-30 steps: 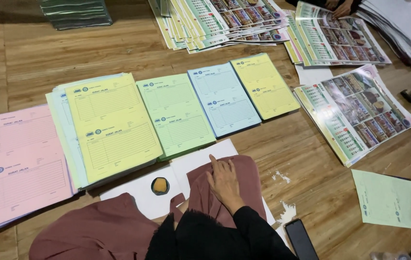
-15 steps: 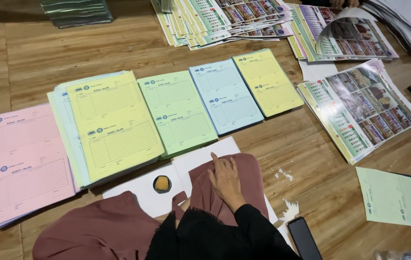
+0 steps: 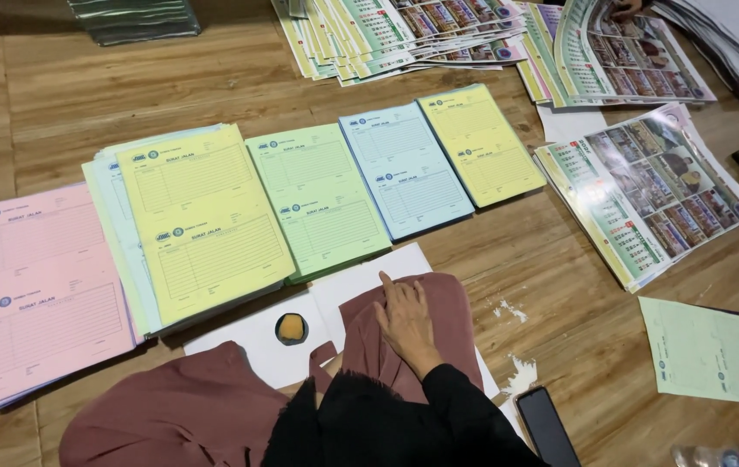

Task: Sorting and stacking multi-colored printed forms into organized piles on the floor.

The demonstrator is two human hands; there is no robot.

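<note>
The wooden floor [image 3: 127, 95] fills the view, covered with stacks of paper. At nine o'clock lies the pink form stack [image 3: 36, 298], the widest of the row. Beside it, toward ten o'clock, the big yellow form stack [image 3: 205, 220] overlaps a fanned pile of pale blue and green sheets. At the centre sits the green form stack [image 3: 317, 199], then the blue form stack [image 3: 404, 169] and the smaller yellow form stack [image 3: 480, 143], each touching its neighbour, running up toward one o'clock. Printed colour calendar sheets [image 3: 650, 195] lie at three o'clock, with more fanned piles [image 3: 404, 35] along twelve o'clock. A single pale green sheet [image 3: 705, 350] rests alone at four o'clock.

At six o'clock a maroon cloth [image 3: 170, 415] drapes over the person's lap and over white paper [image 3: 248, 337]. One hand [image 3: 406, 322], which hand I cannot tell, comes out of a black sleeve and lies flat on the cloth, fingers [image 3: 387, 290] straight and close together, pinching nothing, tips just below the green form stack. The other hand is not visible.

A dark phone [image 3: 547, 424] lies at five o'clock. A small round dark dish with an orange pad [image 3: 291, 328] sits on the white paper, just at nine o'clock from the hand.
</note>
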